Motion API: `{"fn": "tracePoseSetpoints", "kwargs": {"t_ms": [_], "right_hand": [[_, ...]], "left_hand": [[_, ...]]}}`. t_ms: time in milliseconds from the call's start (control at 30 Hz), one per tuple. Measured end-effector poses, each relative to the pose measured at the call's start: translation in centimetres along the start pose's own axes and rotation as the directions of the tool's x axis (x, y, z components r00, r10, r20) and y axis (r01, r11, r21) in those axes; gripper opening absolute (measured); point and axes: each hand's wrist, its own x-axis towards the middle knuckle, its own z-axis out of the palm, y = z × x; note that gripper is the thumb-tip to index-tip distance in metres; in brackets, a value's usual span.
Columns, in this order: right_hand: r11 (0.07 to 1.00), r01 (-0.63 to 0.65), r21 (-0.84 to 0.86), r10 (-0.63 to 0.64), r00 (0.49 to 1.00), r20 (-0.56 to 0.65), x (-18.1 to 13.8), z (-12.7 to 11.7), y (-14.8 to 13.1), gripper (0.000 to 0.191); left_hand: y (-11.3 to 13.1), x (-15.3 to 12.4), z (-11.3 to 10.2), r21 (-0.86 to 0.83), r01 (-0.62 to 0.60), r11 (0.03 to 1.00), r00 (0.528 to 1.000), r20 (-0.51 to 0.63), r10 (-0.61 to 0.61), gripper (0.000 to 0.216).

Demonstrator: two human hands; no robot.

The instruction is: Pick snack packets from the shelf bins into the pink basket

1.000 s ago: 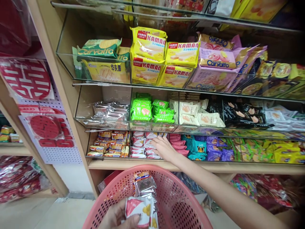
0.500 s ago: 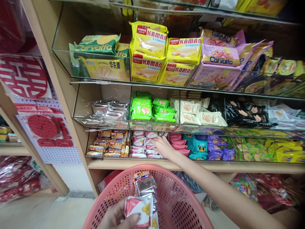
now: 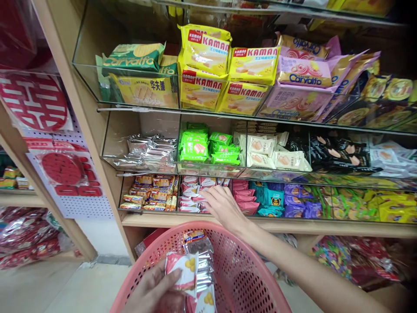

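Note:
My left hand is closed on a pink-and-white snack packet printed with small yellow pictures, held over the pink perforated basket. Just below it, another pink-and-white packet overlaps a row of silver-wrapped packets in the basket. An orange-and-blue packet lies at the row's far end. At the lowest shelf, my right hand has its fingers bent down in front of pink-and-white packets. Its thumb and whatever may be under the fingers are hidden.
Clear-fronted shelf bins hold green packets, cream packets and yellow wafer packs. Beside my right hand sit darker pink packets. A wooden upright stands left, and a shelf edge runs behind the basket.
My right hand has drawn back a little from the pink-and-white packets towards me. My left hand, with its packet, has shifted slightly left and up, uncovering more of the silver row.

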Motion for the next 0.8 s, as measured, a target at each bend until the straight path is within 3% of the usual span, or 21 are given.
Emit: {"fn": "tracePoseSetpoints", "kwargs": {"t_ms": [67, 133, 167, 233, 300, 367, 533, 700, 800], "right_hand": [[0.981, -0.041, 0.192, 0.046, 0.999, -0.022, -0.6, -1.7, -1.7, 0.026], [0.89, -0.128, 0.437, 0.136, 0.991, 0.012, -1.0, -3.3, -3.4, 0.024], [0.801, -0.192, 0.567, 0.186, 0.98, 0.07, -1.2, -3.9, -4.1, 0.023], [0.52, -0.357, 0.776, 0.234, 0.933, 0.272, -1.4, -4.5, -5.5, 0.022], [0.206, -0.519, 0.829, 0.173, 0.854, 0.491, -1.7, -4.2, -6.4, 0.019], [0.043, -0.611, 0.791, 0.11, 0.789, 0.604, -2.0, -3.4, -7.0, 0.017], [0.05, -0.651, 0.757, 0.087, 0.758, 0.646, -2.7, -1.1, -7.5, 0.022], [0.102, -0.656, 0.748, 0.04, 0.754, 0.656, -2.7, -0.9, -7.2, 0.016], [0.181, -0.631, 0.754, 0.04, 0.771, 0.636, -2.8, -0.8, -7.0, 0.017]], "left_hand": [[0.2, 0.1, 0.1, -0.069, 0.046, 0.997, 0.996, -0.066, -0.051, 0.038], [0.3, 0.3, 0.0, -0.152, 0.094, 0.984, 0.992, -0.068, -0.105, 0.039], [0.3, 0.5, 0.0, -0.187, 0.112, 0.976, 0.991, -0.046, -0.123, 0.04], [0.4, 0.8, -0.2, -0.239, 0.133, 0.962, 0.991, 0.005, -0.135, 0.046], [0.5, 0.9, -0.1, -0.265, 0.133, 0.955, 0.991, 0.021, -0.132, 0.053], [0.7, 0.9, -0.1, -0.277, 0.141, 0.951, 0.99, 0.035, -0.136, 0.063], [0.7, 0.5, 0.1, -0.248, 0.169, 0.954, 0.983, 0.114, -0.145, 0.079], [0.6, 0.2, 0.6, -0.239, 0.181, 0.954, 0.982, 0.088, -0.165, 0.073], [0.4, 0.1, 1.0, -0.242, 0.179, 0.954, 0.984, 0.067, -0.167, 0.069]]}}
